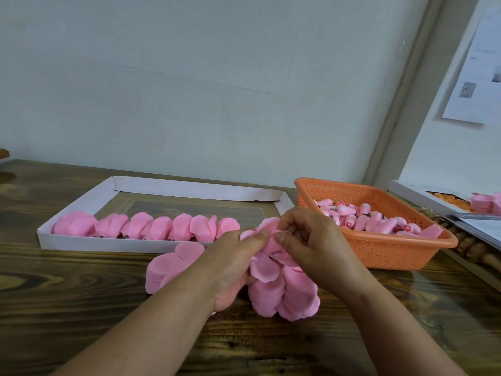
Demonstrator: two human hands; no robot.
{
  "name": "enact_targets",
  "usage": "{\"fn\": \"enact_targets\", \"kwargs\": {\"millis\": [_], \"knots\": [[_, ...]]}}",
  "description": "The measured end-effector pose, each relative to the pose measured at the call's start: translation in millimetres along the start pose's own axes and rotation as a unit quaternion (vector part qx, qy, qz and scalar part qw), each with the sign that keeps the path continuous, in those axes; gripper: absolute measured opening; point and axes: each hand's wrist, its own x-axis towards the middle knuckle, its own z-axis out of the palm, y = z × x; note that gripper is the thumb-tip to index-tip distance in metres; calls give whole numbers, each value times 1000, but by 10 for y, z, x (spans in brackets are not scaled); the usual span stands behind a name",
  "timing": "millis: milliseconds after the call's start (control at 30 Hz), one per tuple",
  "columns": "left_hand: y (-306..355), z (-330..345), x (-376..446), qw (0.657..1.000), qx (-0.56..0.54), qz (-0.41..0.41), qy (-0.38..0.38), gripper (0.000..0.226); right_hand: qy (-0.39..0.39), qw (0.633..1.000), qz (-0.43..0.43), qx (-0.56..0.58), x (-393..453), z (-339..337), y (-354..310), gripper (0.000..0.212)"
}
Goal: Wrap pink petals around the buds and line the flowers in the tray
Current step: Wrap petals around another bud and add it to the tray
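Both forearms reach in from the near edge of the wooden table, meeting over a loose heap of pink petals. Left hand has its fingers curled under a half-made flower, thumb pressed along the top; right hand pinches the petal edge from the other side, fingertips close to the left thumb. Whether a bud sits inside the wrap is hard to tell, since the fingers hide the core.

Behind the hands, a white cardboard tray holds a row of finished flowers along its near wall, with free space at the right end. An orange basket just right of the tray is full of buds.

To do this wrap well, the left hand should probably hold the base firm while the right draws each petal snug around, overlapping the last one, so the layers do not spring open. Pinching too hard could crease the thin petals. Once tight, the flower belongs beside the last one in the row, touching it.
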Motion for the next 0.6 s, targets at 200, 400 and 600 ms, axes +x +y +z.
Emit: {"fn": "enact_targets", "kwargs": {"millis": [200,400,600], "knots": [[6,1,-10,1000,-4,4,3,30,25,999,5,35,-2,36,19,23],[10,2,-4,1000,-4,3,2,29,21,999,7,25,2,38,19,39],[9,13,-10,1000,-3,4,1,29,10,999,20,23,-1,30,15,16]]}}
